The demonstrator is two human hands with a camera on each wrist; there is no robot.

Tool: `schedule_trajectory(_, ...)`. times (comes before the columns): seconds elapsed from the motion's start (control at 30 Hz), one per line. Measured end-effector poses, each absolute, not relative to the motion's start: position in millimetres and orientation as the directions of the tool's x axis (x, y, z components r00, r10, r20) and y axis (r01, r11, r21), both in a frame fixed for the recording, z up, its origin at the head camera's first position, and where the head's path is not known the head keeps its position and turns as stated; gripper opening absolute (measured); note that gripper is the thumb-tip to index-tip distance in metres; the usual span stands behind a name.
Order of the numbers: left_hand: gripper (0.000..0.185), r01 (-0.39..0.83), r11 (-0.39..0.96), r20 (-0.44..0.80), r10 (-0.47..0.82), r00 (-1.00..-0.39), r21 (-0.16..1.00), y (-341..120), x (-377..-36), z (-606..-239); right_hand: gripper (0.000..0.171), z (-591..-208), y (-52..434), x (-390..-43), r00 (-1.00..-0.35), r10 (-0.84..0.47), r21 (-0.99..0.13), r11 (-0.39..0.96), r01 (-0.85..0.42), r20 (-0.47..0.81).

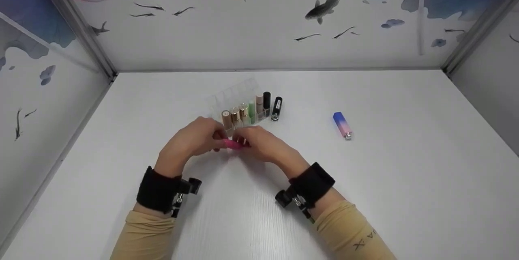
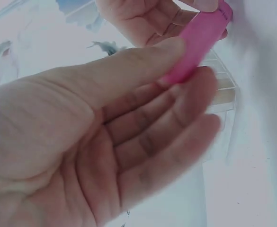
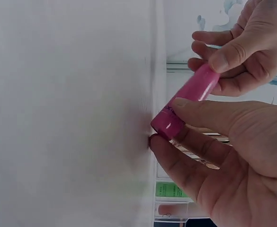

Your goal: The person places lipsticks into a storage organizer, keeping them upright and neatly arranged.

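Lettering on the pink tube in both hands is unreadable.

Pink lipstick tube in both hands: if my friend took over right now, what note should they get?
Left hand and right hand both pinch the pink tube, held level just in front of the clear organizer.
Done: six tubes stand in the organizer's front row.
Left, probably: the pink tube, the black tube beside the organizer, and the blue-pink tube lying on the table to the right.
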State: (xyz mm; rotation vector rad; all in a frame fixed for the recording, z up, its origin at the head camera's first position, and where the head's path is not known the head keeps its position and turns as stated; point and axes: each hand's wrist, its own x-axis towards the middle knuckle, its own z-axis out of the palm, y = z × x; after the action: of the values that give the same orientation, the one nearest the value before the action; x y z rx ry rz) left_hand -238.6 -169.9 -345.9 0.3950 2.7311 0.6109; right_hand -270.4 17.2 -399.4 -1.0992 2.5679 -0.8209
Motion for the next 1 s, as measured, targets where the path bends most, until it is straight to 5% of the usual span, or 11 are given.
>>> schedule_trajectory(0.27, 0.019, 0.274, 0.730, 0.062, 0.304, -0.951, 0.626, -164.2, -239.8, -342.5, 0.022, -383.6, 28.5, -275.0, -0.754, -0.652, -0.701, 0.502, -0.507, 0.079)
schedule_trajectory(0.5, 0.027, 0.418, 0.594, 0.356, 0.226, -0.907, 0.688, -154.3, -239.2, -341.2, 0.028, -369.1, 31.7, -271.3, -0.790, -0.557, -0.730, 0.424, -0.536, 0.257)
schedule_trajectory(1.0, 0.025, 0.471, 0.528, 0.525, 0.055, -0.850, 0.707, -152.6, -239.3, -335.8, 0.032, -363.2, 19.7, -263.5, -0.823, -0.350, -0.752, 0.351, -0.558, 0.448)
